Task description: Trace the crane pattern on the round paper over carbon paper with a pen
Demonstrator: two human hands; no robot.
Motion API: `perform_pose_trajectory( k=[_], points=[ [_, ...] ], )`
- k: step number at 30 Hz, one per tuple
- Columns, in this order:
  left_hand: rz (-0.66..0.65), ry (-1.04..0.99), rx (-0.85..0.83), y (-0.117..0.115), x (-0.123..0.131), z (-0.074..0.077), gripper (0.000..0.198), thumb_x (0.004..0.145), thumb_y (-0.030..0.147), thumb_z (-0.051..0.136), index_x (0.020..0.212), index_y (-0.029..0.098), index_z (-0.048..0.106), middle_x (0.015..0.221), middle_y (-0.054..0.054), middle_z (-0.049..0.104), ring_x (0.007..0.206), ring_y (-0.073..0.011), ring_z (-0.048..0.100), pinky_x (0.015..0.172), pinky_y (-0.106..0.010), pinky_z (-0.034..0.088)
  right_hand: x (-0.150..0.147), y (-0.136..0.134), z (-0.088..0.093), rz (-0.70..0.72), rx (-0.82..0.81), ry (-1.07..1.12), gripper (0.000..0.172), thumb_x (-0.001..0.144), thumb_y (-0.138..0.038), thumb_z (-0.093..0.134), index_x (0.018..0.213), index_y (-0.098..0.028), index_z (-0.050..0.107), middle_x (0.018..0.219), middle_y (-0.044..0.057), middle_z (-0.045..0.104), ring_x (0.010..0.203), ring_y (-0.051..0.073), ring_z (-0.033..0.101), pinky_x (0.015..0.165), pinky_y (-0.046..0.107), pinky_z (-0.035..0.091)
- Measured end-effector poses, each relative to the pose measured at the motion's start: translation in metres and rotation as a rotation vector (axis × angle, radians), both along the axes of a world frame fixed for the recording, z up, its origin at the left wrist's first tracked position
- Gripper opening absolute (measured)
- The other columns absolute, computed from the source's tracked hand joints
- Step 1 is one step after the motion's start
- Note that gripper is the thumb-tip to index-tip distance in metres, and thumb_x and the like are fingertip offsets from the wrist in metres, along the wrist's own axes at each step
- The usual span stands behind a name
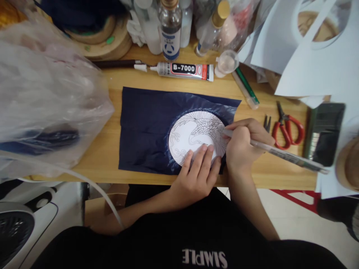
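A round white paper [183, 136] printed with a crane in black lines lies on a dark blue sheet [143, 130], which looks like carbon paper. My left hand [196, 172] rests flat with fingers spread on the lower edge of the disc. In my right hand [241, 144] is a pen [286, 156] with a clear barrel, its tip end at the right side of the crane drawing. The exact contact of the tip is hidden by my fingers. Faint ridges in the blue sheet follow the disc's rim.
Behind the sheet lies a glue tube [185, 70], near a glass bottle [170, 33] and a small clear cup [226, 62]. Red-handled pliers [287, 129] and a dark phone-like object [327, 132] lie to the right. A plastic bag [53, 86] bulges over the left side.
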State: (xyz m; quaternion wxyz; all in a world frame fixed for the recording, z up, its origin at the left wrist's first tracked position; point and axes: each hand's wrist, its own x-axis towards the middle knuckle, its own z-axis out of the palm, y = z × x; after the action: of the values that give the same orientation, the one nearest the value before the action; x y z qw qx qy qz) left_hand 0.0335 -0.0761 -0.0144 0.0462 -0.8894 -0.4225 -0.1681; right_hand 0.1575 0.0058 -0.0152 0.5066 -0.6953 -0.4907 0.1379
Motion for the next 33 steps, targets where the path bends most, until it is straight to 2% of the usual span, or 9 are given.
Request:
perform_pose_trajectory(
  k=[8,14,22,33],
  points=[
    [-0.008,0.002,-0.008,-0.0009,-0.0008,0.0001,0.041,0.093,0.03,0.054,0.127,0.007,0.056,0.132,-0.022,0.056,0.126,-0.0351,0.05,0.098,-0.048,0.047,0.0034,-0.002,-0.0005,0.057,-0.011,-0.052,0.024,0.066,-0.007,0.045,0.057,-0.022,0.062,0.048,-0.005,0.055,0.041,0.008,0.05,0.038,0.022,0.038],
    [-0.003,-0.011,-0.022,-0.0016,-0.0005,-0.0005,0.043,0.094,0.032,0.055,0.128,0.006,0.055,0.135,-0.023,0.053,0.127,-0.035,0.049,0.107,-0.05,0.038,0.0033,-0.0019,0.0006,0.11,-0.008,-0.046,0.024,0.065,-0.007,0.046,0.057,-0.021,0.063,0.05,-0.005,0.058,0.042,0.008,0.051,0.039,0.021,0.039],
    [0.005,-0.004,-0.006,-0.0016,-0.0001,-0.0016,0.04,0.094,0.032,0.053,0.126,0.009,0.056,0.133,-0.02,0.055,0.127,-0.0339,0.05,0.1,-0.047,0.046,0.0012,-0.0044,-0.0034,-0.099,0.065,0.099,0.025,0.063,-0.007,0.042,0.057,-0.022,0.062,0.047,-0.006,0.055,0.039,0.009,0.047,0.039,0.022,0.036],
    [-0.002,-0.017,-0.013,-0.0016,-0.0004,-0.002,0.043,0.093,0.031,0.056,0.128,0.007,0.055,0.135,-0.023,0.053,0.127,-0.0351,0.049,0.102,-0.049,0.043,0.0022,-0.0017,-0.0038,-0.032,0.016,0.03,0.023,0.064,-0.01,0.043,0.055,-0.02,0.062,0.049,-0.006,0.056,0.041,0.008,0.05,0.041,0.022,0.04]
  ],
)
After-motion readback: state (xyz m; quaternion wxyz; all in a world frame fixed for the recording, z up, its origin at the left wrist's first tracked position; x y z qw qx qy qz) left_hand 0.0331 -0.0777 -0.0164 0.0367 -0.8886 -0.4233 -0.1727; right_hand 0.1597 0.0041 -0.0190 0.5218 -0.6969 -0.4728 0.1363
